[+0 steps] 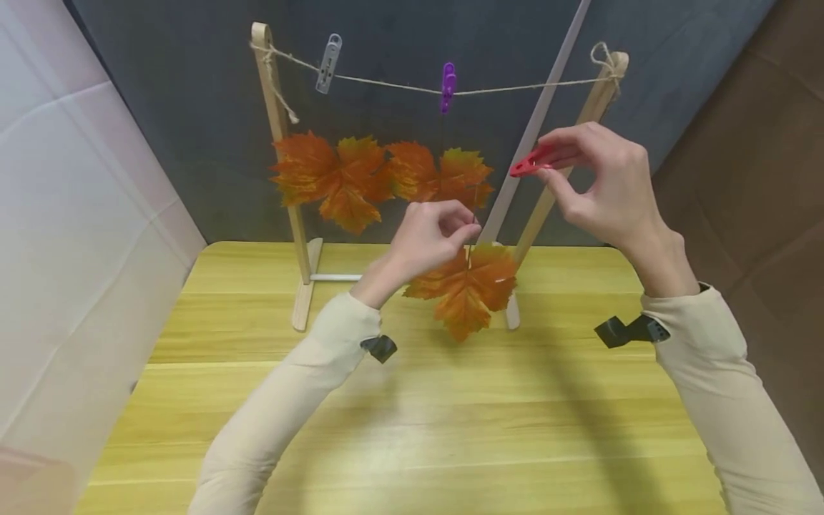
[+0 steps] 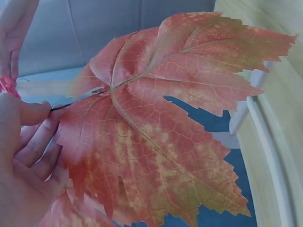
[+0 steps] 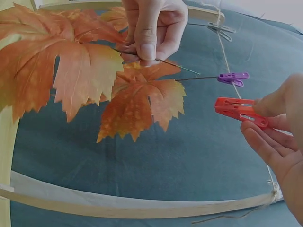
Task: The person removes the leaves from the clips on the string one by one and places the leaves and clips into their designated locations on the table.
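An orange artificial maple leaf [image 1: 465, 290] hangs from my left hand [image 1: 428, 236], which pinches its thin dark stem between thumb and fingers. The stem's tip sticks out past the fingertips in the right wrist view. My right hand [image 1: 611, 182] grips a red clothespin [image 3: 234, 108] by its tail end, up near the right post. Behind, a purple clothespin [image 1: 448, 87] on the twine [image 1: 386, 84] holds the stem of a second leaf [image 1: 431, 172]. Further left a grey clothespin [image 1: 329, 63] sits on the twine, above a third leaf [image 1: 337, 175].
The twine is tied between two wooden posts, a left post [image 1: 283, 129] and a right post [image 1: 589, 114]. Their feet stand on a yellow wooden table [image 1: 412, 415], joined by a white rod [image 1: 335, 277]. A grey backdrop [image 1: 180, 107] rises behind.
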Tool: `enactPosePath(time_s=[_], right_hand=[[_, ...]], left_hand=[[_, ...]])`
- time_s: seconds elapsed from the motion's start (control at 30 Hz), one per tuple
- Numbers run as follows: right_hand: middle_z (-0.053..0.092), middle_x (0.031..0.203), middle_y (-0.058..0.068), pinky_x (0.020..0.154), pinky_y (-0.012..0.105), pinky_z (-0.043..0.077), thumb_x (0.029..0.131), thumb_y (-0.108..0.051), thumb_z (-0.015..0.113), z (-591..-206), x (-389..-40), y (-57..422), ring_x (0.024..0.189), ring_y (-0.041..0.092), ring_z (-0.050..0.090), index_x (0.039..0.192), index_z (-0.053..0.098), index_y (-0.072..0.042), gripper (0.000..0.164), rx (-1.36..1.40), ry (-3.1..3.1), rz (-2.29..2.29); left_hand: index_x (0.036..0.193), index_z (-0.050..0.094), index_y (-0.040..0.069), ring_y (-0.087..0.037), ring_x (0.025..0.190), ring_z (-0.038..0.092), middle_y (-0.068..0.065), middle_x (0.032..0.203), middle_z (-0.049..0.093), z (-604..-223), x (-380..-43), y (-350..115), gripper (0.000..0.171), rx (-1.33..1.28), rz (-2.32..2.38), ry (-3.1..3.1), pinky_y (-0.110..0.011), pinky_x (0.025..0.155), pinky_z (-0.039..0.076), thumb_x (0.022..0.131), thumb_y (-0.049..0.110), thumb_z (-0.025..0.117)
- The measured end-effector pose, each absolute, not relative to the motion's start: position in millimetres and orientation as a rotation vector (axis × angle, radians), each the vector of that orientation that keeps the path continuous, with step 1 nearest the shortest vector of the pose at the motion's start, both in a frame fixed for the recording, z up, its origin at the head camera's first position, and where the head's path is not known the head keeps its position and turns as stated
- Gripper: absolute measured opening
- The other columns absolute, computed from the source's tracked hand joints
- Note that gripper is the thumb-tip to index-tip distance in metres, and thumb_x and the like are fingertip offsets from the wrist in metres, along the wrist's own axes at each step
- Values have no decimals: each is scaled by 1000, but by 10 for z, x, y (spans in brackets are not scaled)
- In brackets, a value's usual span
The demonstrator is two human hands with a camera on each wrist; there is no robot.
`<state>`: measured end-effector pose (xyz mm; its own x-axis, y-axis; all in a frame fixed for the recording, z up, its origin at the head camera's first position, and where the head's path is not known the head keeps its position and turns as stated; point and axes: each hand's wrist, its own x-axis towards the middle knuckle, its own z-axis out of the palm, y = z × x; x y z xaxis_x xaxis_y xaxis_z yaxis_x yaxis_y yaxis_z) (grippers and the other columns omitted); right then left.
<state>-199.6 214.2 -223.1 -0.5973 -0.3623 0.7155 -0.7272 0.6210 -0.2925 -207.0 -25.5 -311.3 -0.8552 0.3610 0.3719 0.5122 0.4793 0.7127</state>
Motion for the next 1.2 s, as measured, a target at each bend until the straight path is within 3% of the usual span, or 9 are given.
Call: enactPosePath(time_s=[0.5,0.93,1.0,1.2], right_hand=[[69,103,14,85,1,46,82,9,75,-2452,-1778,2166,87,25,74,110,69,5,29,813,-2328,817],[76,107,12,86,0,43,82,7,78,-2754,-1733,2273,91,26,75,116,73,-1,35,750,-2360,866],[76,107,10,86,1,43,83,7,78,-2839,-1727,2298,91,23,75,117,73,-3,35,744,-2357,873],[75,107,13,86,4,48,84,9,76,-3095,-1709,2351,95,-10,67,116,73,1,34,725,-2326,1017]], left_hand=[[94,77,10,-12,71,69,-1,82,76,-3285,-1861,-773,12,-684,-1276,-2550,-30,68,55,95,21,72],[96,76,6,-18,79,72,-6,90,77,-3377,-1673,-1099,12,-657,-1231,-2525,-35,71,58,95,18,73],[96,76,6,-19,79,73,-7,90,77,-3424,-1633,-1167,12,-636,-1208,-2533,-36,71,59,94,17,73],[97,76,4,-20,77,73,-8,89,78,-3538,-1488,-1386,10,-535,-1214,-2550,-34,69,59,94,14,73]])
